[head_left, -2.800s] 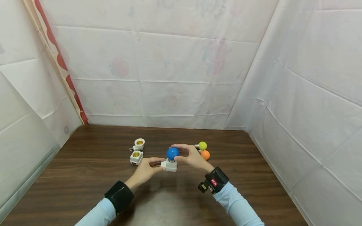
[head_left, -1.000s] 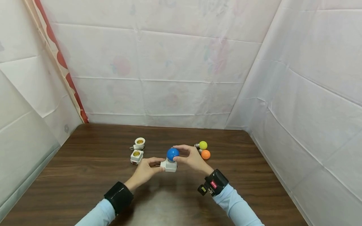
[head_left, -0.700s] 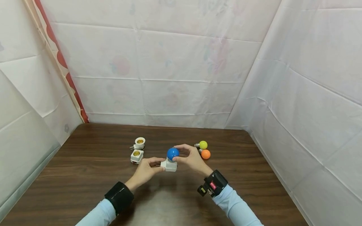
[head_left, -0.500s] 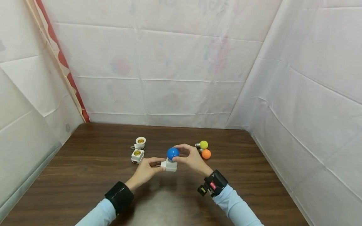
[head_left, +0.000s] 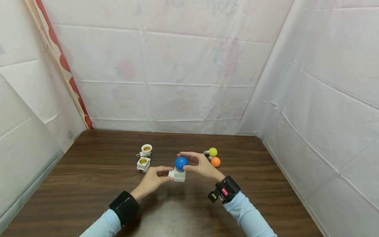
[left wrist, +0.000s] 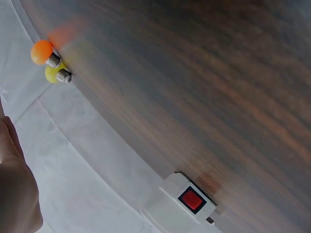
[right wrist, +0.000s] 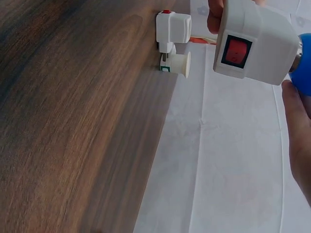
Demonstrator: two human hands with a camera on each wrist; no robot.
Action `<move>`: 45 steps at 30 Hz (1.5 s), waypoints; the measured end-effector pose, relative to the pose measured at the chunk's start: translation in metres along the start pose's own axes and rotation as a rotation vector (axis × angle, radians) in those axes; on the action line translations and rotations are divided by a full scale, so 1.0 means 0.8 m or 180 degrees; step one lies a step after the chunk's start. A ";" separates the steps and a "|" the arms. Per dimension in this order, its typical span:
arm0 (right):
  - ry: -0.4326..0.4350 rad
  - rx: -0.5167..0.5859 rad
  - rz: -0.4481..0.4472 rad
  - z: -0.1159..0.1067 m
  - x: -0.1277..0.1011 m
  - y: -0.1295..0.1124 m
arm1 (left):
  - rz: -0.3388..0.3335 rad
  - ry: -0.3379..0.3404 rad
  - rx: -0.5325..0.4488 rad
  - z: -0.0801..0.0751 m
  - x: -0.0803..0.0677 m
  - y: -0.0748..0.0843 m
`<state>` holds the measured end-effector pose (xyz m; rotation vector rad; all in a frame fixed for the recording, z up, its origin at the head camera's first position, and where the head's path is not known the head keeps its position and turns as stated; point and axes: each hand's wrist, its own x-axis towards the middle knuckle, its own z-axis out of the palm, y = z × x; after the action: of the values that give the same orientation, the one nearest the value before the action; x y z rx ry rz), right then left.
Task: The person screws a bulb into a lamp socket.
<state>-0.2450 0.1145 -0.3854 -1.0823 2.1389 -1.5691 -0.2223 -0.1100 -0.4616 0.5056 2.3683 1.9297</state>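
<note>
From where I stand, the join is the hardest part to make out: the blue light bulb sits upright over the white plug-in lamp socket, and most of its screw base is out of sight. The right wrist view shows just a sliver of metal between the two, with the bulb cut off at the edge. The socket's plug prongs point left and are partly covered by the left hand, which pinches that end between thumb and fingers. The right hand has its thumb and fingers curled about the blue bulb; its lower fingers are hard to see. Socket and bulb are held together above the near-middle of the wooden table.

I count three bulbs: the blue one in hand, plus a yellow light bulb and, just nearer, an orange light bulb, both lying on the right beyond the right hand. In the left wrist view the orange bulb's base partly covers the yellow one.

Sockets also number three: the held one, and on the left a square-bodied socket with a round-rimmed socket just beyond it. Two black wristbands, one on the left wrist and another on the right, top two pale blue sleeves, both cut off at the near edge.
</note>
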 end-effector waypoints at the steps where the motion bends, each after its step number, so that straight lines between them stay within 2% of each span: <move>1: 0.0004 -0.0021 0.0008 0.000 0.000 0.000 | -0.0010 -0.0016 0.0012 0.000 -0.002 0.006; 4: 0.0028 -0.0037 0.0071 0.001 0.000 -0.001 | 0.0002 -0.0029 0.0042 0.000 -0.004 0.013; 10: 0.0085 -0.0041 0.0159 0.003 0.000 0.002 | 0.0005 0.0048 -0.0023 0.002 0.005 -0.018; 13: 0.0222 -0.0056 0.0212 0.004 0.002 0.016 | 0.0065 0.0075 0.0002 0.002 0.005 -0.022; 18: 0.0558 -0.0036 0.0345 0.006 0.006 0.038 | 0.0132 0.0108 0.0008 0.002 0.006 -0.023; 21: 0.0711 -0.0120 0.0319 0.007 0.007 0.043 | 0.0126 0.0112 0.0015 0.001 0.007 -0.022; 29: 0.0860 -0.0299 0.0206 0.011 0.008 0.046 | 0.0066 0.0147 0.0053 0.001 0.007 -0.021; 32: 0.0840 -0.0269 0.0228 0.012 0.008 0.045 | 0.0027 0.0167 0.0046 0.001 0.006 -0.021; 36: 0.0725 -0.0036 0.0189 0.012 0.005 0.033 | 0.0016 0.0146 -0.0008 0.001 0.006 -0.021; 40: 0.0513 0.0184 0.0176 0.012 0.001 0.014 | 0.0002 0.0074 -0.0025 0.001 0.005 -0.020; 45: 0.0208 0.0233 0.0196 0.011 0.000 0.006 | 0.0024 0.0035 0.0011 0.001 0.003 -0.021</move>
<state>-0.2412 0.1090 -0.3930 -0.9455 2.1170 -1.6624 -0.2282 -0.1112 -0.4776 0.5061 2.3801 1.9368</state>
